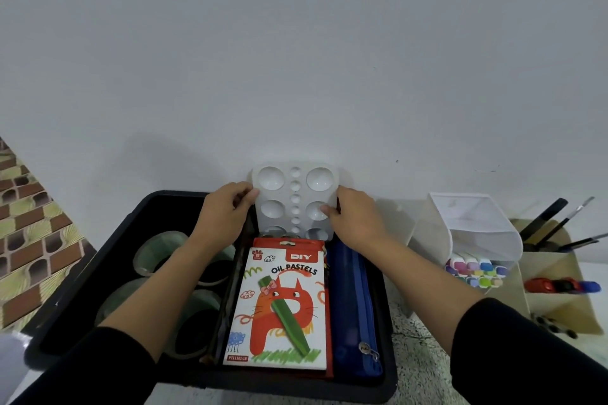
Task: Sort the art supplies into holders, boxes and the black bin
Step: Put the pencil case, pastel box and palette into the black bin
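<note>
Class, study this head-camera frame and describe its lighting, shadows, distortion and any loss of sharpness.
Head view: the light is soft and even; a faint shadow falls on the wall left of the palette; small highlights sit in the palette's wells; the wide lens bows the black bin at its rim; the brushes near the right edge look soft.

The left arm [154, 283] and right arm [427, 276] both reach forward, forearms bare below black sleeves [526, 348] that end near the elbows. The left hand [227, 214] lies knuckles up, fingers curled, thumb tip against the left edge of the palette [295, 189]. The right hand [357, 217] mirrors it, thumb laid across the front of the right edge and fingers hidden behind. Wrists are straight, and the hands are level, one at each side.
</note>
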Demonstrator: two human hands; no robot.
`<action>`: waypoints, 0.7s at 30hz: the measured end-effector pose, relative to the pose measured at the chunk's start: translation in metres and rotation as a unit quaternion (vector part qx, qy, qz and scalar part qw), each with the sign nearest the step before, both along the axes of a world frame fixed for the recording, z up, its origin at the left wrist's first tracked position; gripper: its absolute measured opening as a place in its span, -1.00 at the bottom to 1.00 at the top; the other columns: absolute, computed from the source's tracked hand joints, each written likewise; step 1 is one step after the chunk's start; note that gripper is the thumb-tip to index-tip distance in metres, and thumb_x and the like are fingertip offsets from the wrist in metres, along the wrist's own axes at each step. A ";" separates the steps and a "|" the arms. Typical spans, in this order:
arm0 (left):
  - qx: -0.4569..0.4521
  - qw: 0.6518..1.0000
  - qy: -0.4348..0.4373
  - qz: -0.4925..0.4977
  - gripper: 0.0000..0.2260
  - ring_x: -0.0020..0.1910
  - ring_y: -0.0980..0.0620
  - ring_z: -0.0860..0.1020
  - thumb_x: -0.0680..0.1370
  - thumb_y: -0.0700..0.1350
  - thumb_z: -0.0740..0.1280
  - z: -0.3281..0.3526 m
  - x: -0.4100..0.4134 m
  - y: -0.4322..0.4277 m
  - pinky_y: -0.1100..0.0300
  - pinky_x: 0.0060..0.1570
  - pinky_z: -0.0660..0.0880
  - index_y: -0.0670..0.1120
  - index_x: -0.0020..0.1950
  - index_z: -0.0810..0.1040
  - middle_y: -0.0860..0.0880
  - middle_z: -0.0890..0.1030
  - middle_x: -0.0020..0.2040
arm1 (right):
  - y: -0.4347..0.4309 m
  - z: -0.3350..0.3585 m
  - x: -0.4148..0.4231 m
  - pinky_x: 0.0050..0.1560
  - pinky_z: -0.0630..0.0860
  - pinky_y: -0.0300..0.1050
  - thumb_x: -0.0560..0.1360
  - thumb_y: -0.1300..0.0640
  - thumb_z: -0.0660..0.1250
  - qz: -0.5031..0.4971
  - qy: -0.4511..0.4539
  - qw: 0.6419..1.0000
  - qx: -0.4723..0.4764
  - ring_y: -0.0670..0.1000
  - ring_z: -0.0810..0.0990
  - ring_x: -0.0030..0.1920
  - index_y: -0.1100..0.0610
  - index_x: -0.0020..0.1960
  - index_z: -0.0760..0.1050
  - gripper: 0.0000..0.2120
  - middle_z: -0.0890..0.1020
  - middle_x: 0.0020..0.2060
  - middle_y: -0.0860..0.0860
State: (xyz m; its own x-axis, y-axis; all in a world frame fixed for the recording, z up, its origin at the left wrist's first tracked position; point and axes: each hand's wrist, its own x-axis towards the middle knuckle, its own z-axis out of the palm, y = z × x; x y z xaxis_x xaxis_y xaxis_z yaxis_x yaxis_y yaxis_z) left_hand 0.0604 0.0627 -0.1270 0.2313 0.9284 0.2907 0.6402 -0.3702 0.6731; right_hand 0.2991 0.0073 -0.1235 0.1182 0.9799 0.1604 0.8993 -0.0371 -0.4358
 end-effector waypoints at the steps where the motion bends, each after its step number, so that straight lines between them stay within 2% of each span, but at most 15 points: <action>1: -0.011 1.000 -0.005 0.002 -0.73 -0.22 -0.06 0.52 0.67 -0.02 0.26 0.001 0.000 0.001 0.19 -0.18 0.41 -0.15 -0.11 0.58 -0.11 0.61 -0.21 | 0.000 0.001 0.000 -0.05 0.39 -0.02 0.65 -0.03 0.23 0.003 -0.014 1.000 -0.002 0.09 0.52 -0.15 0.12 -0.14 0.32 -0.72 0.49 -0.23 0.01; 4: -0.034 0.999 0.011 0.008 -0.66 -0.30 -0.01 0.43 0.68 -0.02 0.24 0.005 0.000 0.005 0.20 -0.25 0.34 -0.23 -0.15 0.53 -0.17 0.57 -0.26 | -0.001 0.002 0.000 0.00 0.37 -0.01 0.68 -0.11 0.13 0.008 -0.064 0.998 -0.014 0.06 0.48 -0.18 0.09 -0.11 0.31 -0.68 0.53 -0.20 0.01; 7: -0.045 0.998 0.036 0.018 -0.62 -0.31 0.00 0.36 0.69 -0.04 0.23 0.007 0.002 0.007 0.27 -0.32 0.26 -0.29 -0.20 0.44 -0.14 0.45 -0.33 | 0.001 0.004 -0.002 0.02 0.31 -0.02 0.69 -0.11 0.08 0.002 -0.090 0.995 -0.052 0.10 0.53 -0.08 0.09 -0.05 0.31 -0.71 0.62 -0.06 0.07; 10: -0.044 0.998 0.031 0.038 -0.63 -0.32 0.00 0.39 0.68 -0.03 0.24 0.006 0.005 0.008 0.32 -0.34 0.27 -0.28 -0.18 0.50 -0.23 0.54 -0.29 | 0.005 0.006 -0.005 0.04 0.33 -0.02 0.69 -0.08 0.10 -0.011 -0.084 0.994 -0.071 0.12 0.56 0.00 0.09 -0.03 0.30 -0.75 0.62 -0.01 0.09; 12: -0.036 0.998 0.010 0.053 -0.69 -0.34 0.02 0.43 0.66 -0.01 0.28 0.004 0.008 0.006 0.32 -0.32 0.33 -0.20 -0.16 0.58 -0.18 0.58 -0.29 | 0.007 0.006 -0.006 -0.01 0.37 -0.02 0.68 -0.06 0.13 -0.023 -0.070 0.995 -0.061 0.13 0.57 -0.01 0.10 -0.04 0.32 -0.75 0.62 -0.02 0.10; 16: -0.038 0.998 -0.021 0.052 -0.77 -0.38 0.08 0.39 0.62 -0.03 0.37 0.001 0.010 0.003 0.25 -0.29 0.37 -0.13 -0.15 0.63 -0.06 0.55 -0.34 | 0.002 -0.004 -0.001 -0.07 0.52 0.03 0.63 -0.03 0.29 -0.033 0.000 0.999 0.014 0.13 0.61 -0.14 0.16 -0.04 0.41 -0.75 0.62 -0.17 0.10; 18: -0.035 0.998 0.006 0.042 -0.71 -0.37 0.05 0.38 0.64 -0.02 0.34 0.000 0.008 0.004 0.17 -0.27 0.38 -0.17 -0.19 0.59 -0.10 0.54 -0.35 | -0.003 -0.009 0.000 -0.18 0.56 0.09 0.59 -0.03 0.35 -0.025 0.054 0.996 0.071 0.09 0.59 -0.24 0.16 0.03 0.42 -0.74 0.59 -0.26 0.06; 21: -0.036 0.998 0.047 0.031 -0.65 -0.39 0.03 0.36 0.65 -0.02 0.30 0.004 0.006 0.007 0.14 -0.31 0.33 -0.21 -0.23 0.52 -0.08 0.47 -0.40 | -0.006 -0.007 -0.002 -0.25 0.56 0.07 0.61 -0.07 0.31 -0.022 0.101 0.985 0.139 0.03 0.56 -0.27 0.10 0.04 0.39 -0.76 0.56 -0.26 0.00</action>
